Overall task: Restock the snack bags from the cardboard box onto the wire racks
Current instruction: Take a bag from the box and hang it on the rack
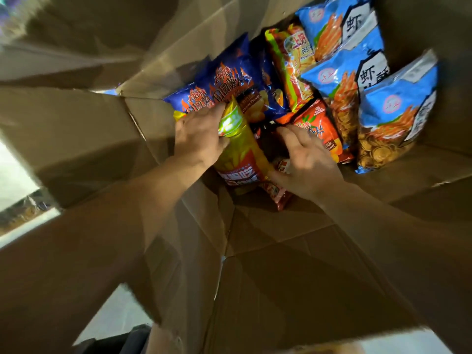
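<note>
A: Nearest us are the two bare forearms, reaching down past the folded-out flaps of the cardboard box (293,290). How much room is there?

B: Plenty on the near side. The box floor below both wrists is bare cardboard; the walls close in only beyond the fingertips and off to the right.

A: And the left hand (198,139)?

B: Its fingers are curled round the top of the yellow snack bag (238,149), which runs from that grip back toward the wrists, lying tilted.

A: The right hand (306,162)?

B: Fingers spread and fairly straight, resting over the orange bag (319,129) and reaching into the dark gap beside the yellow one. The view is blurred there, so it may be touching a small red packet (278,194) under the palm; I can't be sure.

A: What else is in the box?

B: Just beyond the left grip, dark blue bags (229,80). Beyond the right fingers, an orange-green bag (293,65); further right, light blue bags (357,72) standing against the wall.
</note>
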